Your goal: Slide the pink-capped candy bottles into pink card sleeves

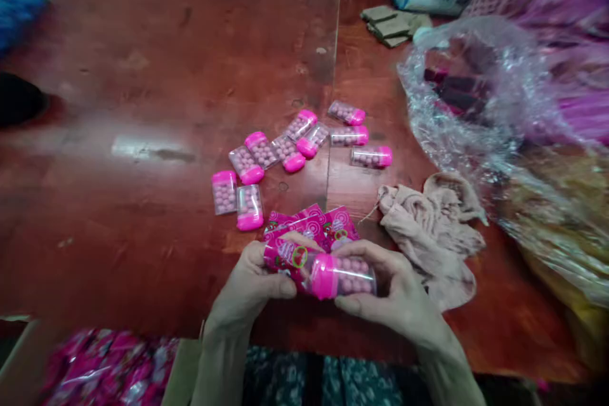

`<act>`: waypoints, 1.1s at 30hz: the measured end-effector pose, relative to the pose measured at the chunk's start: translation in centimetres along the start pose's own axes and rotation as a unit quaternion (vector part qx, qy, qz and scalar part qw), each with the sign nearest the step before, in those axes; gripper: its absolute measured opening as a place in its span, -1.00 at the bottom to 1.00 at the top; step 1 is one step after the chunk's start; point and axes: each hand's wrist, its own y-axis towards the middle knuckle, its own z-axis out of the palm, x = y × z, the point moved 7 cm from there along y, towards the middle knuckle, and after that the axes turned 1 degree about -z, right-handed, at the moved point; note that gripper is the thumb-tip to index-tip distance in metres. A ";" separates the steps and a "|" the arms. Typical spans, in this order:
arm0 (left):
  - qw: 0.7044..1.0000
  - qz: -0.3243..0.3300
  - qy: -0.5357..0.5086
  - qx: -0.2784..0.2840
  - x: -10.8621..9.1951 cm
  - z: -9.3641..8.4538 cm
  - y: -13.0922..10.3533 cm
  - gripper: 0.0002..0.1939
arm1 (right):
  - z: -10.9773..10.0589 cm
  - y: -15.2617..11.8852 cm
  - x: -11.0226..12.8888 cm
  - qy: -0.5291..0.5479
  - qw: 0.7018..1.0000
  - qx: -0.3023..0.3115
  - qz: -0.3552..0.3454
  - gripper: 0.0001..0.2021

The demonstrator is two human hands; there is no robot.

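Note:
In my right hand (394, 285) is a clear candy container (354, 278) of small pink balls, lying sideways with its pink cap to the left. My left hand (259, 279) pinches a pink printed wrapper sleeve (285, 255) between thumb and fingers. The cap meets the sleeve's right end; whether it sits inside the sleeve I cannot tell. Just beyond my hands lie several flat pink wrapper sleeves (340, 223) in a loose pile. Farther off, several more pink-capped containers (250, 206) are scattered on the red-brown table (166, 235).
A crumpled beige cloth (432, 235) lies right of my hands. Beyond it spreads a clear plastic bag (499, 82) with dark pieces visible through it. Folded brown pieces (392, 24) rest at the back. Below the table's front edge, a box holds pink wrapped packs (109, 368).

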 end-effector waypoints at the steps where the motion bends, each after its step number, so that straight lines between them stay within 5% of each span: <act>1: 1.000 -0.020 0.014 0.008 0.2 0.0 0.0 -0.52 | -0.2 0.0 0.0 -0.004 1.000 -0.014 -0.004 -0.70; 8: 0.989 -0.047 0.106 0.092 0.0 1.6 0.3 -0.76 | 0.4 -0.4 -1.9 0.072 0.997 -0.019 0.033 -0.75; 18: 0.989 0.007 0.129 0.076 -1.4 1.4 0.4 -0.71 | 1.8 0.1 -1.1 0.166 0.986 -0.004 0.012 -0.77; 23: 0.997 0.051 0.011 -0.064 -1.2 -0.2 0.6 -0.72 | 1.1 0.2 -1.7 0.182 0.978 -0.091 -0.039 -0.79; 27: 0.965 0.107 -0.115 -0.210 -0.8 -1.2 0.3 -0.53 | 0.9 0.4 -2.2 0.211 0.964 -0.149 -0.064 -0.80; 33: 0.966 0.050 -0.148 -0.205 0.8 1.0 0.6 -0.76 | 1.7 0.7 -2.0 0.214 0.957 -0.182 -0.077 -0.80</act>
